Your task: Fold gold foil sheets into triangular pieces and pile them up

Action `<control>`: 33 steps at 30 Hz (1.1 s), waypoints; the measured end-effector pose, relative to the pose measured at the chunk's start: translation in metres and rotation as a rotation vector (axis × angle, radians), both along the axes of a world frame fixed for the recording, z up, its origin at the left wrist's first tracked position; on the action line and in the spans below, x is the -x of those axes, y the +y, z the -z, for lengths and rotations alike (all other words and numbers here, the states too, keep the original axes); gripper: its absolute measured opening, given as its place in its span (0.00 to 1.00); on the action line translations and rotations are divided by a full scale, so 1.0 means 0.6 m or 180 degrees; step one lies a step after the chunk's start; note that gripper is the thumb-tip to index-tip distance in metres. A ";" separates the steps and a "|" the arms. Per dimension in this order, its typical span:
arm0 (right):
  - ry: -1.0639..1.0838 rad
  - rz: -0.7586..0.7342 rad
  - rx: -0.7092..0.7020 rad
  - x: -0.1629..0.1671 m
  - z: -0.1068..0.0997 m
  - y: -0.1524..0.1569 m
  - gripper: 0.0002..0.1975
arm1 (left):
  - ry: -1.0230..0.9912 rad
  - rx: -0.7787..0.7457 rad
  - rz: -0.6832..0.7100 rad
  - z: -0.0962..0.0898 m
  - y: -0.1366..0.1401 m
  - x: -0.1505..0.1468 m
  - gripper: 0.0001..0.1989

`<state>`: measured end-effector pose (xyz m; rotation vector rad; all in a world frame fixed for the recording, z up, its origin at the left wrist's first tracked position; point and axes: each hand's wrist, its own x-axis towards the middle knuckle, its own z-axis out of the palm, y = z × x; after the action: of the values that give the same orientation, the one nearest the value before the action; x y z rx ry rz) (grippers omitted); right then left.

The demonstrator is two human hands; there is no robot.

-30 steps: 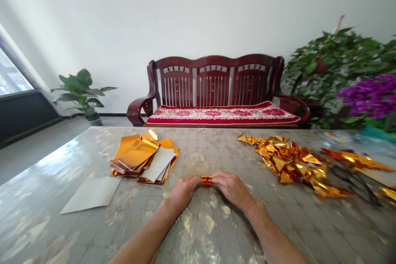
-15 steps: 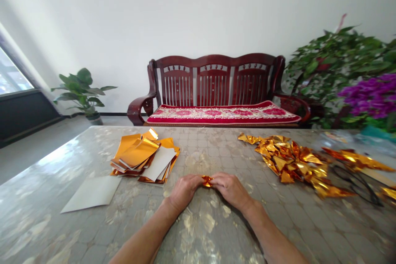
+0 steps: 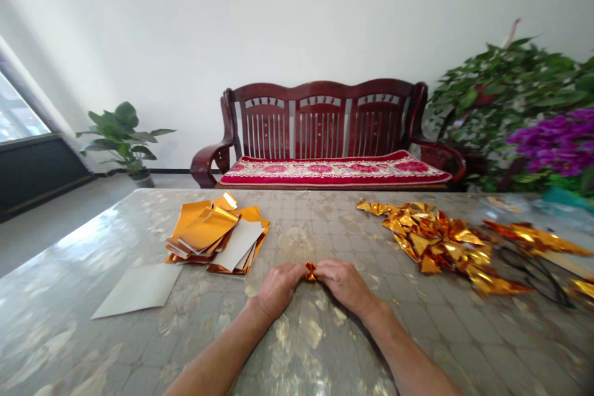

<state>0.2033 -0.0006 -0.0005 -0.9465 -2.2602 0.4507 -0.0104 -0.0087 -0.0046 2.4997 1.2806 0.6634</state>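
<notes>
Both hands meet low over the middle of the table around a small piece of folded gold foil paper (image 3: 310,271). My left hand (image 3: 279,285) pinches its left end, and my right hand (image 3: 344,281) pinches the right end. Only the paper's creased middle shows; its ends are hidden by the fingers. To the left lies a stack of gold foil sheets (image 3: 204,229), some with their pale backs up. A single pale sheet (image 3: 139,291) lies nearer, face down. On the right spreads a heap of folded gold foil pieces (image 3: 431,238).
The table (image 3: 297,346) has a patterned, glossy cover. Black-framed glasses (image 3: 533,272) lie at the right beside more foil pieces. Clear plastic (image 3: 505,207) sits at the far right edge. Beyond the table stand a wooden bench (image 3: 320,130), a potted plant (image 3: 125,139) and purple flowers (image 3: 557,142).
The foil paper between my fingers looks narrower and more pinched at its middle. My left hand has shifted very slightly; the piles have not moved.
</notes>
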 end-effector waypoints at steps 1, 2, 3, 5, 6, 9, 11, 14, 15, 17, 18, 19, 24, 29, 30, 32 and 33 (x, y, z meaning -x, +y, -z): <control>0.0021 0.0010 0.0010 0.000 0.000 0.000 0.14 | -0.0008 0.0060 -0.0020 -0.001 -0.001 0.000 0.13; 0.0041 0.0029 0.0017 0.000 0.000 0.000 0.14 | -0.0043 0.0137 -0.0042 -0.001 -0.002 -0.001 0.12; 0.0059 0.0054 0.0025 0.000 0.000 -0.001 0.15 | -0.0107 0.0223 -0.0070 -0.002 -0.002 -0.001 0.11; 0.0073 0.0111 0.0049 0.000 -0.002 -0.002 0.15 | -0.0304 0.0362 -0.0202 -0.002 -0.001 -0.002 0.09; 0.0054 0.0138 0.0073 0.000 -0.003 -0.002 0.16 | -0.0410 0.0413 -0.0266 -0.002 -0.001 -0.003 0.08; -0.0052 0.0266 0.0211 0.003 -0.008 -0.004 0.16 | -0.0681 0.0492 -0.0350 0.001 0.001 -0.005 0.07; -0.0099 0.0497 0.0384 0.006 -0.009 -0.005 0.15 | -0.0849 0.0542 -0.0352 0.002 0.001 -0.007 0.07; -0.0212 0.0846 0.0546 0.012 -0.009 -0.004 0.18 | -0.1033 0.0598 -0.0396 0.002 0.001 -0.011 0.08; -0.0282 0.0863 0.0519 0.014 -0.009 -0.004 0.18 | -0.1048 0.0600 -0.0429 0.002 0.001 -0.012 0.08; -0.0432 0.0800 0.0402 0.017 -0.011 -0.004 0.18 | -0.1018 0.0592 -0.0503 0.001 0.001 -0.013 0.08; -0.0504 0.0778 0.0360 0.018 -0.012 -0.004 0.17 | -0.0988 0.0588 -0.0539 0.001 0.001 -0.014 0.08; -0.0572 0.0780 0.0343 0.019 -0.014 -0.005 0.16 | -0.0951 0.0589 -0.0571 0.001 0.002 -0.014 0.08; -0.0736 0.0886 0.0331 0.024 -0.018 -0.008 0.15 | -0.0511 0.0544 -0.0881 -0.001 0.001 -0.020 0.10; -0.0803 0.0988 0.0329 0.030 -0.019 -0.014 0.17 | 0.0241 -0.0102 -0.0952 0.000 -0.005 -0.030 0.12; -0.0837 0.1006 0.0329 0.032 -0.019 -0.015 0.17 | 0.0328 -0.0207 -0.0929 0.000 -0.006 -0.032 0.12; -0.0891 0.1036 0.0317 0.035 -0.022 -0.017 0.17 | 0.0433 -0.0336 -0.0903 0.002 -0.007 -0.035 0.13; -0.0899 0.1051 0.0307 0.036 -0.023 -0.018 0.17 | 0.0458 -0.0374 -0.0894 0.003 -0.007 -0.036 0.13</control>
<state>0.1819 -0.0111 0.0130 -1.4831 -2.2788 0.2951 0.0115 -0.0128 -0.0064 2.5228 1.7138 0.6448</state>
